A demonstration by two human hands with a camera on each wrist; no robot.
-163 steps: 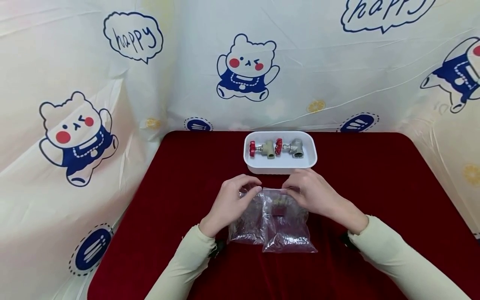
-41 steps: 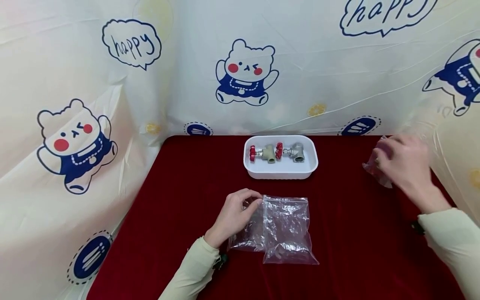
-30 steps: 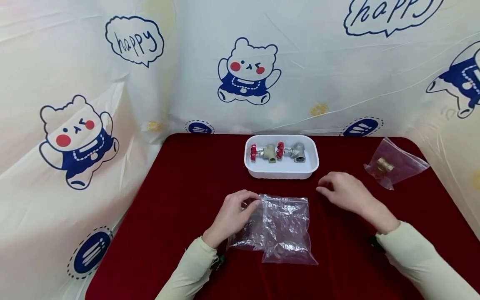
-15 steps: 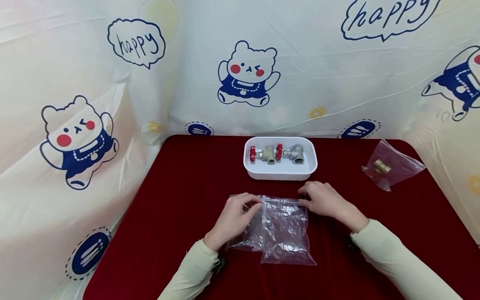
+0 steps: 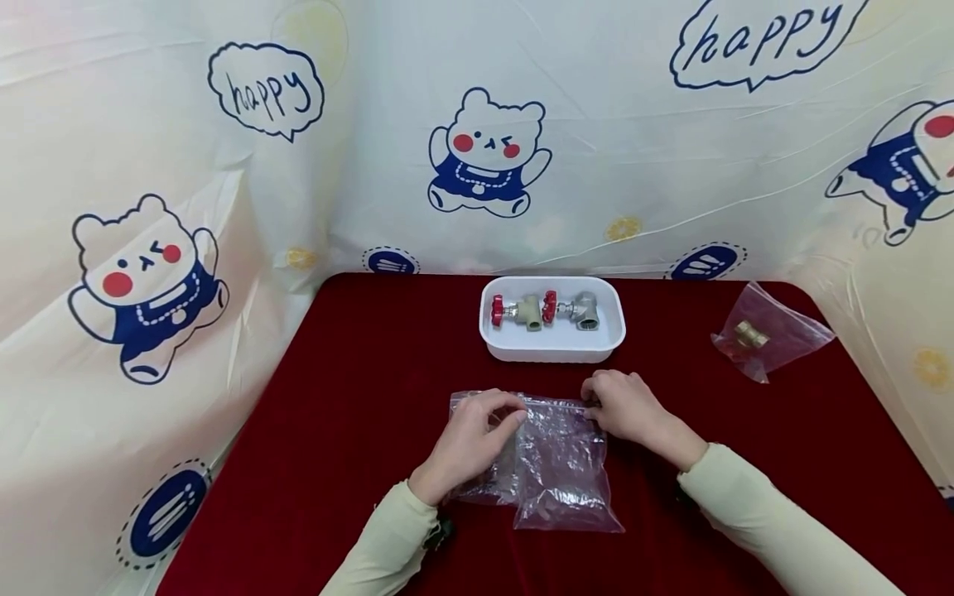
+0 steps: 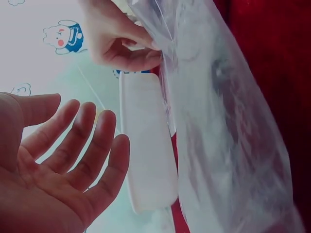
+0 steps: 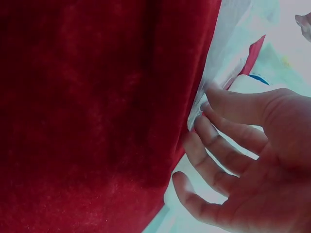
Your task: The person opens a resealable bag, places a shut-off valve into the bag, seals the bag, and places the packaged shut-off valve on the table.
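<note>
Red-clothed bench carries everything; we use the white tray as ref. Front zip bag, clear plastic, lies on tray's near side, lapping a second zip bag toward tray's left end. We'd expect both feather-light, limp & slick, w/ lips prob. clinging from static: best held by the stiffer zip strip, one lip per side, nr. the corners; thin film could stretch or tear if yanked. Far zip bag sits well right of tray.

L hand, near side of tray's left end: fingers loose & spread, gripping nothing we can see. R hand, near side of tray's right end: fingers pinching front bag's zip edge at its right corner.

In tray: grey valve & tan valve, both red-wheeled, prob. rigid, heavy for size; grip bodies, b/c wheels may spin. Smallest: brass fitting, inside far bag, right of tray, prob. dense.
</note>
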